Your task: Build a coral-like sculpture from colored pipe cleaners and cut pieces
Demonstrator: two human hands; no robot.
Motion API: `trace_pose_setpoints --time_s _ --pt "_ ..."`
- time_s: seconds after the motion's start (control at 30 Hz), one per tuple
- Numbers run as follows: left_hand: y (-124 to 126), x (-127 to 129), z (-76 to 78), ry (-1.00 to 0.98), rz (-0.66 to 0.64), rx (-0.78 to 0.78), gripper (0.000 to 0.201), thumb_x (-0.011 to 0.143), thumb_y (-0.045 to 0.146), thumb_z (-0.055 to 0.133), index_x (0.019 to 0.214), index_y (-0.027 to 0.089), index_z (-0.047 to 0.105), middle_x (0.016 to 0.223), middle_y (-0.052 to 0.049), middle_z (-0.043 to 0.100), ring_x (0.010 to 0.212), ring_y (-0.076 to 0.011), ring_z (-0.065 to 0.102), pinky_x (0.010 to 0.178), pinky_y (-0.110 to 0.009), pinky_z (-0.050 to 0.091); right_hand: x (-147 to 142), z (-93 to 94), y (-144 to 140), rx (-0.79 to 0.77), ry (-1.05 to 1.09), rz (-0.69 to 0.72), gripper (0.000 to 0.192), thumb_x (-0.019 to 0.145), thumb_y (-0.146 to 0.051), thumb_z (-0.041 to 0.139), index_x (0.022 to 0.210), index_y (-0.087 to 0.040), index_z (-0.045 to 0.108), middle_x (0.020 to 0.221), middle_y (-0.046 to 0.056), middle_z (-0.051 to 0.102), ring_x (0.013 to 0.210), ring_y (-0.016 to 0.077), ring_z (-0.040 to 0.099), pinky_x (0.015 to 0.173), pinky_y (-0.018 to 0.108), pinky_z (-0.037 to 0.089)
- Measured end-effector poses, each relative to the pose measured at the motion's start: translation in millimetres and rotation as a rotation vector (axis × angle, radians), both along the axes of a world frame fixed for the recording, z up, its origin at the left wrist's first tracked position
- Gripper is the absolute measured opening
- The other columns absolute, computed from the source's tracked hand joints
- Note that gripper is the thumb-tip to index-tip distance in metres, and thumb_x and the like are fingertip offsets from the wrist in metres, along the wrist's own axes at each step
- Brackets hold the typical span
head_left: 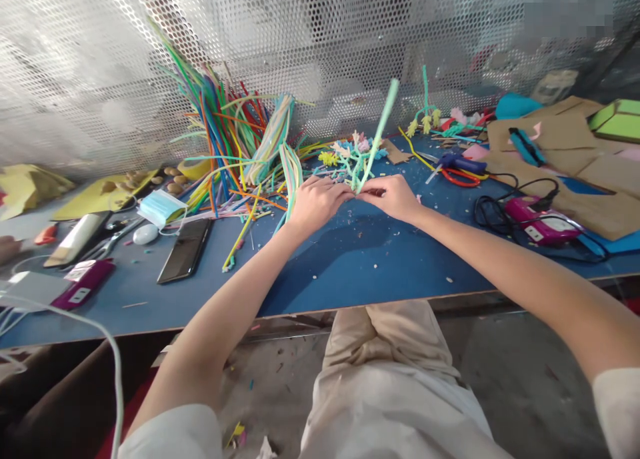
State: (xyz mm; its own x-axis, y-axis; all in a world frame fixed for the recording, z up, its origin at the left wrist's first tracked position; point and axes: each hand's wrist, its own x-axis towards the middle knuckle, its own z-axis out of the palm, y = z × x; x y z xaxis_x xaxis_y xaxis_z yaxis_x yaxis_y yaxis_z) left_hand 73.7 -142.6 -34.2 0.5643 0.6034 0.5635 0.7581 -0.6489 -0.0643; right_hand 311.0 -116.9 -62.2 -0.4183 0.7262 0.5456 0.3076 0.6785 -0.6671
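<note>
A person sits at a blue table [350, 266], both bare arms stretched forward. The left hand [316, 202] and right hand [393, 196] meet above the middle of the table, fingertips almost touching. Together they pinch the lower end of a pale green pipe cleaner [379, 134], which rises at a slant up and to the right. The fingers of both hands are curled closed around that lower end.

Just behind the hands lies a small cluster of twisted pipe cleaner shapes [350, 154] in yellow, blue and pink. To the left, a large loose heap of colourful pipe cleaners [235, 139] leans against a perforated metal screen [100, 59]. Further left lie a black phone [186, 249] and a blue face mask [161, 207]. To the right sit red-handled scissors [457, 174], a pink glue gun [537, 222] with a black cord, and sheets of brown cardboard [590, 179].
</note>
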Motion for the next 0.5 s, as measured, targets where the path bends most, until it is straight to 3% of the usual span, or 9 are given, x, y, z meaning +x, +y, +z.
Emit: trace_pose_setpoints --time_s 0.13,0.27,0.4,0.5 --pt "-4.1 2.8 9.2 -0.141 0.019 -0.271 0.026 0.104 0.040 0.058 0.095 0.027 0.079 0.087 0.001 0.079 0.073 -0.0165 0.069 0.070 -0.030 0.047 6.3 3.7 -0.3 0.204 -0.172 -0.012 0.022 0.098 -0.038 0.065 0.103 -0.030 0.085 0.109 0.003 0.082 0.103 0.0263 0.073 0.095 0.042 0.051" --pt "-4.0 0.8 13.7 -0.222 -0.049 -0.473 0.028 0.104 0.041 0.058 0.097 0.024 0.078 0.087 0.001 0.079 0.068 -0.0140 0.067 0.065 -0.026 0.047 3.9 5.6 -5.2 0.279 -0.238 -0.075 0.025 0.098 -0.039 0.062 0.104 -0.029 0.084 0.111 0.004 0.082 0.106 0.0274 0.072 0.096 0.042 0.049" --pt "-2.1 0.4 6.0 -0.120 -0.007 -0.259 0.022 0.103 0.040 0.061 0.105 0.025 0.077 0.094 -0.003 0.079 0.080 -0.0182 0.071 0.073 -0.030 0.051 -6.2 3.9 -8.8 0.099 -0.141 -0.155 0.018 0.090 -0.037 0.069 0.090 -0.024 0.083 0.088 0.005 0.080 0.084 0.0242 0.071 0.083 0.038 0.050" --pt "-1.3 -0.4 0.8 0.004 -0.049 -0.079 0.022 0.104 0.040 0.061 0.111 0.025 0.075 0.102 -0.006 0.078 0.095 -0.0217 0.073 0.084 -0.034 0.054 -11.9 3.1 -7.5 -0.205 0.044 -0.049 0.018 0.083 -0.037 0.073 0.075 -0.021 0.078 0.074 0.004 0.076 0.067 0.0186 0.064 0.068 0.034 0.047"
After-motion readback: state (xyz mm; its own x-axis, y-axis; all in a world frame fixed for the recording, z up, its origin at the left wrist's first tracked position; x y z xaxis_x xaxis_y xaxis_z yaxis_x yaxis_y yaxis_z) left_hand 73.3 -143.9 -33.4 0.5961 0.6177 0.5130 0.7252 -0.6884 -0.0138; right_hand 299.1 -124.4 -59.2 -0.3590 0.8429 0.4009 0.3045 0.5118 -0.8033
